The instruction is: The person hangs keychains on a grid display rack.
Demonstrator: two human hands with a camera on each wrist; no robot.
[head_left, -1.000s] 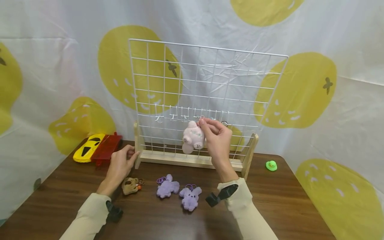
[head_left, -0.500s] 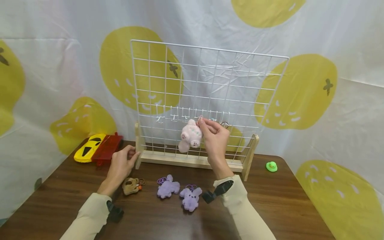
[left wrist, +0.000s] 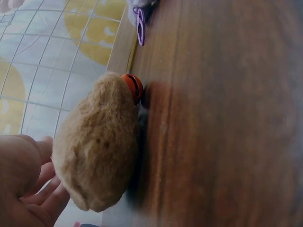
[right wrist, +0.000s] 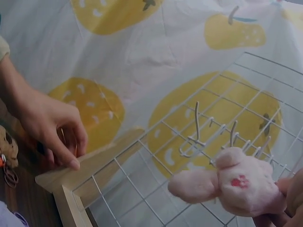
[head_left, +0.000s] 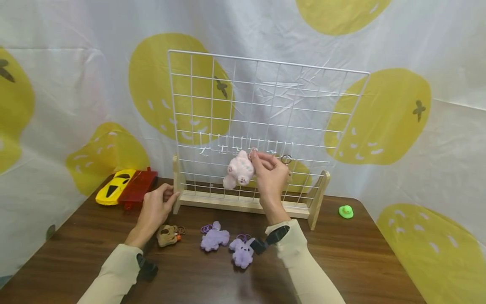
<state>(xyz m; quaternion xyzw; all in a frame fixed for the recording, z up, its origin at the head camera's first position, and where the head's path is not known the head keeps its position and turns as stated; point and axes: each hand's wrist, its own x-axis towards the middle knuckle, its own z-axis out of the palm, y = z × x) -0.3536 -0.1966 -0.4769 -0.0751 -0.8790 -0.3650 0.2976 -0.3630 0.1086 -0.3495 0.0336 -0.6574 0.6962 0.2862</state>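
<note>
My right hand (head_left: 272, 175) pinches the top of a pink plush keychain (head_left: 242, 169) between thumb and fingers, close in front of the white wire grid (head_left: 269, 62). The keychain's pink ring (head_left: 253, 153) overlaps a middle hook in the head view. Tilted sideways, the plush shows its paws and a round tail-like part (right wrist: 191, 185). At the grid's left end my left hand (head_left: 155, 205) holds the wooden upright (head_left: 177, 169), the thumb on its near side, as the right wrist view shows. A brown plush keychain (head_left: 167, 235) lies by the left wrist.
Two purple plush keychains (head_left: 215, 240) lie on the brown table (head_left: 349, 261) before the rack. White hooks (head_left: 205, 150) line one grid bar; a dark ring (head_left: 286, 159) hangs farther right. A yellow toy car (head_left: 114, 188) with a red translucent piece stands left, a green duck (head_left: 346, 211) right.
My right hand has shifted slightly left with the pink plush, which has tilted further, its round part swinging left and up. My left hand stays on the upright.
</note>
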